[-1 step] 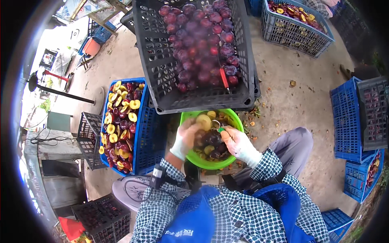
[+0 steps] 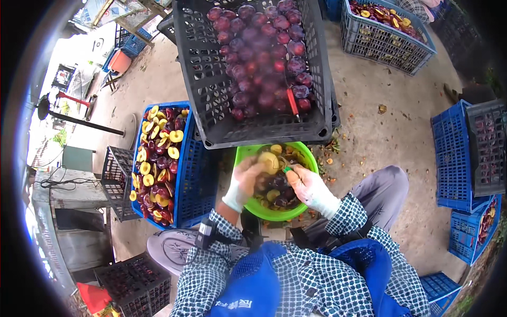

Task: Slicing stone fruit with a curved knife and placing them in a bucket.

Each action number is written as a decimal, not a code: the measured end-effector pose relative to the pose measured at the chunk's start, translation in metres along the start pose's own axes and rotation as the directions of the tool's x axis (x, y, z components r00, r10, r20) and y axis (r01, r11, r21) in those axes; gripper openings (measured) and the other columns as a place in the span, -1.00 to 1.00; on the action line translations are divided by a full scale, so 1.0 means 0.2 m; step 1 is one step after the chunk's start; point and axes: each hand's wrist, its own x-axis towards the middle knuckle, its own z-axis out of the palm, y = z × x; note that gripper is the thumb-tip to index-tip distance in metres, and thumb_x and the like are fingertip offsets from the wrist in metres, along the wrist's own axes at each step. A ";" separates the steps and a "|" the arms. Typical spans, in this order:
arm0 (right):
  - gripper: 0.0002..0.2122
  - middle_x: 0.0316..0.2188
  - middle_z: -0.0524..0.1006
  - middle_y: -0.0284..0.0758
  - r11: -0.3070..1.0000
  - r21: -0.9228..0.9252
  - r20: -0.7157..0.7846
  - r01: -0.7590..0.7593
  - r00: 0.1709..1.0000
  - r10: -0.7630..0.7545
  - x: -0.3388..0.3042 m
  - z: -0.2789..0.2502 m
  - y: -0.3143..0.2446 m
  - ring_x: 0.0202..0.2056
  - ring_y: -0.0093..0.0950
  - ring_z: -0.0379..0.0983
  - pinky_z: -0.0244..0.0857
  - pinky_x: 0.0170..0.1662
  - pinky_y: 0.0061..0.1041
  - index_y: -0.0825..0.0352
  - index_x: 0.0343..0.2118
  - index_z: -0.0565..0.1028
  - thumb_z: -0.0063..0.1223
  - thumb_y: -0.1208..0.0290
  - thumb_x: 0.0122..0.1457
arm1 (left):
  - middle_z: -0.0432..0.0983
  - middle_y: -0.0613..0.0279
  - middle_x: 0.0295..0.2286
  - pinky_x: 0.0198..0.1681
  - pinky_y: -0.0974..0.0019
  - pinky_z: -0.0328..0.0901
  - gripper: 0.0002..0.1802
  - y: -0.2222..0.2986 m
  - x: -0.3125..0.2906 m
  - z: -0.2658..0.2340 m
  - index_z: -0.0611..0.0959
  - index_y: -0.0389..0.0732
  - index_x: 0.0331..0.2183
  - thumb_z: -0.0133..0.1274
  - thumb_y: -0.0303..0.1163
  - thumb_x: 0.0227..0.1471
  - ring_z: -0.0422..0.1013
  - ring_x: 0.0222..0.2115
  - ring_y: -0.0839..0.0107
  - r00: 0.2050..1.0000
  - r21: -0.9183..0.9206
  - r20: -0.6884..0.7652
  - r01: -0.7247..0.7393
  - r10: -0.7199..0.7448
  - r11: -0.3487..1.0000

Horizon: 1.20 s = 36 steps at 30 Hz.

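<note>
One halved plum [image 2: 269,162], blurred, pinched in the left hand [image 2: 243,180], the nearer, at its two o'clock, above the lime-green basin [image 2: 279,215]. One green-handled loop tool [image 2: 287,169], clasped in the right hand [image 2: 312,189], long axis toward eleven o'clock; loop-to-fruit contact cannot be told.

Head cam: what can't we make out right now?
Head view, left hand: motion blur smears its fingers on the yellow fruit half.
Head view, green-handled tool: rest of its handle covered by the right hand.
Head view, plums mid-crate: hazy blur softens their outlines.
Head view, black crate: far end cut off by the top edge.
</note>
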 end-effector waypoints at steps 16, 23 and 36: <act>-0.60 -0.44 0.67 0.08 0.998 0.014 0.116 -0.068 0.991 0.066 -0.08 0.11 -0.05 -0.34 0.15 0.66 0.54 -0.26 0.04 0.36 -0.10 0.61 0.17 0.01 0.47 | 0.71 0.37 -0.12 -0.55 0.58 0.18 -0.35 -0.03 -0.24 0.22 0.62 -0.06 0.18 -0.16 0.29 0.54 0.40 -0.48 0.74 0.997 -0.178 -0.011 -0.083 0.082 0.981; -0.62 -0.44 0.68 -0.03 0.979 0.152 0.266 -0.137 0.960 0.093 -0.08 0.08 -0.07 -0.39 -0.02 0.66 0.52 -0.28 -0.08 0.38 -0.15 0.63 0.09 0.08 0.52 | 0.72 0.33 -0.18 -0.50 0.60 0.27 -0.32 -0.04 -0.25 0.26 0.65 -0.12 0.14 -0.05 0.30 0.50 0.50 -0.42 0.71 0.989 -0.129 -0.048 -0.145 0.140 0.981; -0.54 -0.68 0.17 -0.59 -0.024 0.433 0.901 -0.901 0.434 -0.015 -0.05 -0.03 -0.12 -0.79 -0.69 -0.06 -0.14 -0.76 -0.58 0.15 -0.23 0.46 -0.15 -0.18 0.60 | 0.69 0.16 -0.22 -0.11 0.29 0.53 -0.15 0.00 -0.23 0.27 0.65 -0.24 0.07 -0.17 0.43 0.47 0.58 -0.25 0.42 0.976 -0.078 0.031 -0.215 0.217 0.974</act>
